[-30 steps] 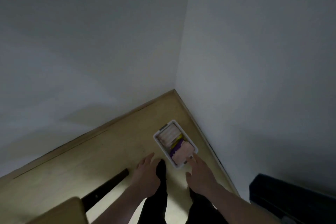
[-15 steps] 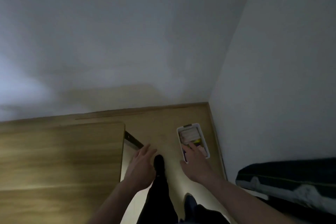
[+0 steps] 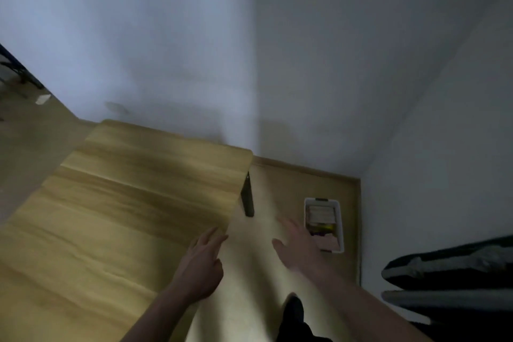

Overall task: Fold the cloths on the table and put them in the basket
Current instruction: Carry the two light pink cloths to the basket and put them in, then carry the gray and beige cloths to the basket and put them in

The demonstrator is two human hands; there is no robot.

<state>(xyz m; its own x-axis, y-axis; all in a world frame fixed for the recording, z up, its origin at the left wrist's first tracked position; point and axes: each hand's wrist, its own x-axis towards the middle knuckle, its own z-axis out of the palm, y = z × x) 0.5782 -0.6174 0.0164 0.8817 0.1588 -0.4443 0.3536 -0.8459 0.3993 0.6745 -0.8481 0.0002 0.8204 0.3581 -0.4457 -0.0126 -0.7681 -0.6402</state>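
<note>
At the far left a light wooden bench (image 3: pixel 116 219) with a rounded corner and a dark leg (image 3: pixel 247 197) fills the lower left of the view; no cloth shows on the part of its top that is in frame. The left hand (image 3: pixel 201 266) hangs over the bench's right edge, fingers loosely spread and pointing forward, holding nothing. Across a strip of pale wooden floor (image 3: pixel 266 230), the right hand (image 3: pixel 298 248) is likewise spread wide and empty, its fingertips reaching toward the near left rim of the white rectangular plastic basket (image 3: pixel 339 219). The basket sits on the floor in the corner, just beside the right wall, its long axis running away from the person. It lies ahead and to the right of both hands, and the right hand is plainly the nearer. Inside it, folded cloths (image 3: pixel 320 215) lie in a row: pale beige at the far end, something yellow and purple in the middle, pinkish nearest. Further right, dark bundled fabric (image 3: pixel 449 266) lies against the wall.
</note>
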